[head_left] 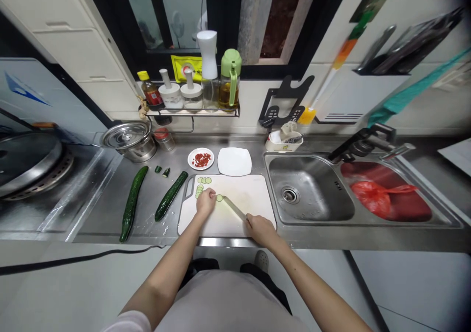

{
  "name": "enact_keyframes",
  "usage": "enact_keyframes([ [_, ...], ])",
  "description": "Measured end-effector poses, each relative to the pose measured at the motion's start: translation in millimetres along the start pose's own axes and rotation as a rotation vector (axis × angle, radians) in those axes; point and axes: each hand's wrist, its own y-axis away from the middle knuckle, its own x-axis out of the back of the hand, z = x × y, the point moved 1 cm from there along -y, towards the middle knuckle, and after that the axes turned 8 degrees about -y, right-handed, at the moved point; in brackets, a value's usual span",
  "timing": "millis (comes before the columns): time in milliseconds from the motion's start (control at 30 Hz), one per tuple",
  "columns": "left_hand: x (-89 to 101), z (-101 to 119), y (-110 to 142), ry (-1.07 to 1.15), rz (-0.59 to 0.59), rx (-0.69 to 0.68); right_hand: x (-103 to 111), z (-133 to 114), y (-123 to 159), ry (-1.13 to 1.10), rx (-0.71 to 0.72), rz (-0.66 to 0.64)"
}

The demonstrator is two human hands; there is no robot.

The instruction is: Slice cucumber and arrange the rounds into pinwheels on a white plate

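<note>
My right hand grips a kitchen knife by its handle, blade pointing up and left across the white cutting board. By the knife's tip is a round cucumber slice. My left hand is just left of that slice, its fingers drawn together; what they hold, if anything, I cannot make out. More cucumber slices lie overlapped at the board's upper left, some partly covered by my left hand. Left of the board lie one cucumber and a longer cucumber, with two cut ends above.
Behind the board stand a white square plate and a small dish of chopped red pieces. A steel sink adjoins on the right, with a red plastic bag in its second basin. A lidded pot stands back left.
</note>
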Motion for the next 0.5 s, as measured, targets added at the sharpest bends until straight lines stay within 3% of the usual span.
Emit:
enact_keyframes([
  [500,1.2,-1.3,-3.4,0.010,-0.019,0.030,0.0,-8.7,-4.2,0.036,0.022,-0.028],
])
